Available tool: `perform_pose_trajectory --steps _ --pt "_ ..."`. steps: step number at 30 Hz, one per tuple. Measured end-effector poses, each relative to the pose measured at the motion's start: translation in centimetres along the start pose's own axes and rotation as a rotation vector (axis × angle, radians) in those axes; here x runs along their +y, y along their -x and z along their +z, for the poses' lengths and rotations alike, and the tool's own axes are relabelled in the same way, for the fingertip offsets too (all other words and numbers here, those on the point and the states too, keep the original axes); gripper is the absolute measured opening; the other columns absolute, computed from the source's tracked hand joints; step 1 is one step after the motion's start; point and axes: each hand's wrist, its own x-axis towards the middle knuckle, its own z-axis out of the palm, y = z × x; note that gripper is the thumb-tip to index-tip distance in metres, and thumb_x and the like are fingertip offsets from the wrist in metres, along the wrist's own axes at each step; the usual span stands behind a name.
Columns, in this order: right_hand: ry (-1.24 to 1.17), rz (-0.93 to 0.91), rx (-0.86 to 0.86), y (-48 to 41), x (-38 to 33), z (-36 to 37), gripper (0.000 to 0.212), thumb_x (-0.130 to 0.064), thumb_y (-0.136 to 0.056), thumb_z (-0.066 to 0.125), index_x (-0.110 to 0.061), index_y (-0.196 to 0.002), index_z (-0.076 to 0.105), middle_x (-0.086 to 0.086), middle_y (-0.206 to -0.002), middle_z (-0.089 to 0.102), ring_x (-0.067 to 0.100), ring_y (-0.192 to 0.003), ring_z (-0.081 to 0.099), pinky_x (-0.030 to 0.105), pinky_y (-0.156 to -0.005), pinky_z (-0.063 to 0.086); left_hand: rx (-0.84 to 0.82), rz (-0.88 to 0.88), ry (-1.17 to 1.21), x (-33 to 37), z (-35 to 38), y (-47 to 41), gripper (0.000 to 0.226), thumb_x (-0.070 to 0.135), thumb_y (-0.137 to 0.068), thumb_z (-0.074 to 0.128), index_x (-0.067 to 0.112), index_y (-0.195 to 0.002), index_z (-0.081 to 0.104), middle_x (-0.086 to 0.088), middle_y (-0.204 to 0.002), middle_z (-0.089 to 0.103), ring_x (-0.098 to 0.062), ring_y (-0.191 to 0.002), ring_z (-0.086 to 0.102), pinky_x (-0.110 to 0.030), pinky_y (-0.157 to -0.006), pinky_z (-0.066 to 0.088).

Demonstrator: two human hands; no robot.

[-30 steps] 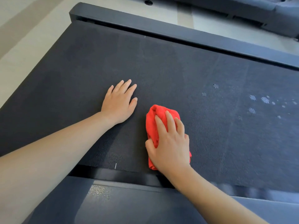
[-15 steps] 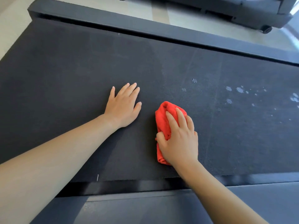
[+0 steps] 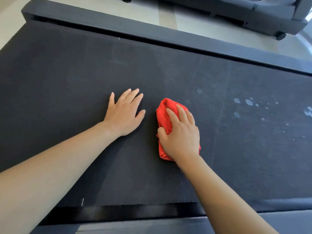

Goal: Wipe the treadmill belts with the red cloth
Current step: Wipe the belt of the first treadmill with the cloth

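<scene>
Your right hand [image 3: 181, 137] has pushed the red cloth [image 3: 164, 114] away from the near edge of the treadmill belt [image 3: 67, 81], toward 12 o'clock. A second ago the cloth's near end lay right at that edge; now a broad strip of bare belt separates them. The cloth's far end has closed in on the pale spots [image 3: 236, 100] at its 2 o'clock, nearly reaching the closest one. Your left hand [image 3: 125, 115] has shifted toward 3 o'clock alongside, its little finger now splayed out. Your head has turned too, bringing the wheel [image 3: 281, 35] of the neighbouring treadmill [image 3: 253, 12] into view at 1 o'clock.
</scene>
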Motion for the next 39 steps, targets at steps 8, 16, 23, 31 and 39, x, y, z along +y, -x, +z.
perform_pose_trajectory --steps 8,16,23,31,39 --pt "-0.037 -0.022 0.02 -10.5 1.8 0.7 0.049 -0.037 -0.084 0.049 -0.025 -0.131 0.047 -0.005 -0.151 0.031 0.023 -0.136 0.025 0.046 -0.095 0.042 0.007 -0.154 0.018 2.2 0.4 -9.8 0.055 0.04 -0.098 0.031 0.022 -0.148 0.021 0.003 -0.158 0.012 -0.017 -0.146 0.003 -0.058 -0.113 0.002" --pt "-0.04 -0.115 0.011 -18.8 2.6 1.5 0.052 -0.038 -0.084 0.049 -0.024 -0.134 0.046 -0.004 -0.151 0.032 0.024 -0.137 0.025 0.043 -0.097 0.039 0.08 -0.264 -0.016 0.6 0.6 -16.9 0.063 0.047 -0.095 0.033 0.02 -0.149 0.017 0.002 -0.159 0.01 -0.017 -0.146 0.002 -0.055 -0.115 0.001" --pt "-0.074 -0.152 -0.005 -26.5 1.5 2.3 0.054 -0.039 -0.086 0.048 -0.028 -0.138 0.043 -0.005 -0.15 0.033 0.023 -0.137 0.025 0.042 -0.098 0.037 0.14 -0.261 -0.036 0.5 1.3 -17.4 0.063 0.047 -0.094 0.033 0.022 -0.149 0.018 0.004 -0.158 0.01 -0.015 -0.146 0.003 -0.054 -0.115 0.001" --pt "-0.075 -0.145 -0.023 -26.5 1.3 2.5 0.056 -0.042 -0.086 0.047 -0.029 -0.14 0.041 -0.004 -0.151 0.031 0.024 -0.139 0.023 0.045 -0.102 0.035 0.13 -0.255 -0.037 0.3 1.4 -17.6 0.062 0.048 -0.094 0.032 0.022 -0.149 0.019 0.004 -0.158 0.01 -0.015 -0.146 0.003 -0.055 -0.115 0.001" --pt "-0.043 -0.083 0.019 -14.8 7.0 0.0 0.055 -0.039 -0.084 0.051 -0.029 -0.137 0.044 -0.006 -0.15 0.031 0.023 -0.134 0.026 0.041 -0.092 0.039 0.141 -0.267 -0.036 0.6 0.9 -17.1 0.059 0.045 -0.095 0.033 0.02 -0.148 0.025 0.001 -0.157 0.017 -0.019 -0.145 0.009 -0.054 -0.115 0.005"
